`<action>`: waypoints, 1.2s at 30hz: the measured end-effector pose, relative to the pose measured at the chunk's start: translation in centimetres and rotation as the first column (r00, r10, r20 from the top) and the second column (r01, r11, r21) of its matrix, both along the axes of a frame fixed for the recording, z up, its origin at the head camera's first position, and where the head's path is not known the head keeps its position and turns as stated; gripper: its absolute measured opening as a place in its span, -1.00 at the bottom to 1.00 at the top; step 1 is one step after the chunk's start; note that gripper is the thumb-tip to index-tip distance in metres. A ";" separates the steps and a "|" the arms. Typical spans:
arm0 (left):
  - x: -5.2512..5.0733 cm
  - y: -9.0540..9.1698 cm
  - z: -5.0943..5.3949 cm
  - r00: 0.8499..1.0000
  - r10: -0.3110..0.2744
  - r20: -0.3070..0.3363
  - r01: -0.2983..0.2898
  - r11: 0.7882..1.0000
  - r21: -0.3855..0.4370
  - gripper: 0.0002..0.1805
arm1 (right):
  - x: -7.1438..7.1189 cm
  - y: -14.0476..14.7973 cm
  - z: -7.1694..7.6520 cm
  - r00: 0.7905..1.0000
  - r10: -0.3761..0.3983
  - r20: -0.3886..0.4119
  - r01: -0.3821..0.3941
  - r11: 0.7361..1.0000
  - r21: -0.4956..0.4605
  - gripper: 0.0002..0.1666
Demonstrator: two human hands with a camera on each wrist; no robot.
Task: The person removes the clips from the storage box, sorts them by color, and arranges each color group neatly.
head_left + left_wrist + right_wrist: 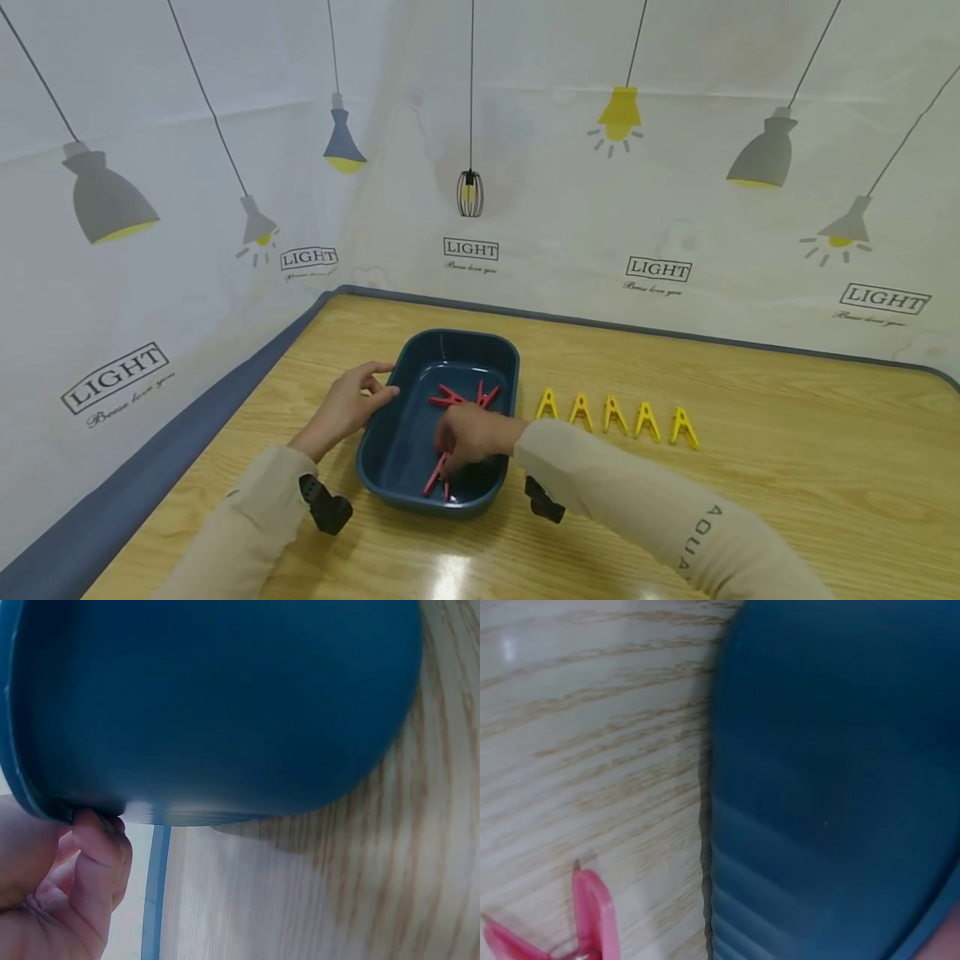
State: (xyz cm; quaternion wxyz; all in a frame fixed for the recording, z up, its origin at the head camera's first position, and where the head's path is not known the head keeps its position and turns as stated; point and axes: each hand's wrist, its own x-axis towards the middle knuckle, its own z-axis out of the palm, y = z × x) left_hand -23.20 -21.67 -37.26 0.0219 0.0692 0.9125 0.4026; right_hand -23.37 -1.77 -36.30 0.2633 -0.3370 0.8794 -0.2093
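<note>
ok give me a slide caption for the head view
Left grip holding a blue tub, right grip at a red clip inside, five yellow clips lined up alongside.

Left strip inside tub (399, 450) free, middle apparently obstructed by red pegs (454, 400)

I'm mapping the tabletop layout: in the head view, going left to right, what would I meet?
Left hand → dark blue tray → row of five yellow clips.
</note>
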 end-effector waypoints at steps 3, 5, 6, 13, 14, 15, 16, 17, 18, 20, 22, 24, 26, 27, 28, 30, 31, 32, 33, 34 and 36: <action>0.0 0.0 0.0 1.000 0.000 0.000 0.000 1.000 0.000 -0.54 | 0.1 -0.1 0.1 1.000 -0.015 0.020 0.015 1.000 0.003 -0.76; 0.0 0.0 0.0 1.000 -0.002 -0.001 0.002 1.000 0.001 -0.54 | 0.2 -0.2 0.1 0.999 -0.025 0.032 0.025 1.000 0.000 -0.76; 0.0 0.0 0.0 1.000 -0.003 -0.002 0.003 1.000 0.002 -0.54 | 0.3 -0.2 0.1 0.999 -0.031 0.043 0.031 1.000 -0.002 -0.76; -0.1 -0.1 -0.1 1.000 -0.008 -0.010 0.008 1.000 0.010 -0.53 | 0.3 -0.3 -0.1 0.996 -0.038 0.080 0.038 0.999 -0.004 -0.75; -0.1 -0.1 -0.1 1.000 -0.008 -0.011 0.008 1.000 0.011 -0.53 | 0.3 -0.3 -0.2 0.996 -0.037 0.081 0.037 0.999 -0.002 -0.75; -0.1 -0.1 -0.1 1.000 -0.008 -0.011 0.008 1.000 0.013 -0.53 | 0.3 -0.4 -0.2 0.996 -0.037 0.084 0.038 0.999 0.000 -0.76; -0.1 -0.1 -0.1 1.000 -0.008 -0.011 0.008 1.000 0.015 -0.53 | 0.3 -0.4 -0.3 0.996 -0.036 0.083 0.036 0.999 0.000 -0.77; -0.1 -0.1 -0.1 1.000 -0.008 -0.011 0.008 1.000 0.015 -0.53 | 0.3 -0.4 -0.4 0.996 -0.032 0.083 0.032 0.999 0.003 -0.77; -0.1 -0.1 -0.1 1.000 -0.009 -0.010 0.009 1.000 0.017 -0.53 | 0.3 -0.4 -0.4 0.996 -0.030 0.082 0.029 1.000 0.004 -0.78; -0.1 -0.1 -0.2 1.000 -0.010 -0.012 0.010 1.000 0.018 -0.54 | 0.3 -0.5 -0.5 0.996 -0.028 0.082 0.027 1.000 0.007 -0.80; 0.0 -0.1 -0.2 1.000 -0.010 -0.015 0.010 1.000 0.019 -0.54 | 0.4 -0.5 -0.5 0.996 -0.023 0.082 0.022 1.000 0.010 -0.81; 0.0 -0.2 -0.2 1.000 -0.011 -0.017 0.011 1.000 0.017 -0.54 | 0.4 -0.6 -0.5 0.996 -0.020 0.084 0.019 1.000 0.012 -0.82; 0.0 -0.2 -0.2 1.000 -0.011 -0.018 0.012 1.000 0.017 -0.54 | 0.4 -0.5 -0.5 0.995 -0.017 0.096 0.016 1.000 0.013 -0.83; 0.0 -0.2 -0.2 1.000 -0.011 -0.019 0.012 1.000 0.017 -0.54 | 0.4 -0.5 -0.4 0.995 -0.016 0.101 0.015 1.000 0.011 -0.83; 0.0 -0.2 -0.2 1.000 -0.011 -0.020 0.011 1.000 0.017 -0.54 | 0.4 -0.5 -0.4 0.994 -0.015 0.106 0.014 1.000 0.008 -0.83; 0.0 -0.2 -0.2 1.000 -0.010 -0.019 0.010 1.000 0.017 -0.54 | 0.4 -0.4 -0.3 0.992 -0.015 0.123 0.016 1.000 -0.007 -0.84; 0.0 -0.2 -0.2 1.000 -0.009 -0.019 0.010 1.000 0.018 -0.54 | 0.4 -0.4 -0.3 0.992 -0.013 0.128 0.016 1.000 -0.016 -0.84; 0.0 -0.2 -0.2 1.000 -0.010 -0.019 0.010 1.000 0.018 -0.54 | 0.4 -0.3 -0.2 0.991 -0.011 0.133 0.015 1.000 -0.025 -0.84; 0.0 -0.2 -0.2 1.000 -0.011 -0.019 0.011 1.000 0.019 -0.54 | 0.4 -0.3 -0.2 0.991 -0.008 0.135 0.013 0.999 -0.035 -0.84; 0.0 -0.2 -0.1 1.000 -0.012 -0.019 0.012 1.000 0.019 -0.54 | 0.4 -0.2 -0.1 0.990 -0.003 0.138 0.010 0.999 -0.045 -0.84; 0.0 -0.2 -0.1 1.000 -0.014 -0.021 0.014 1.000 0.017 -0.54 | 0.4 -0.2 0.0 0.990 0.010 0.138 -0.001 0.998 -0.065 -0.83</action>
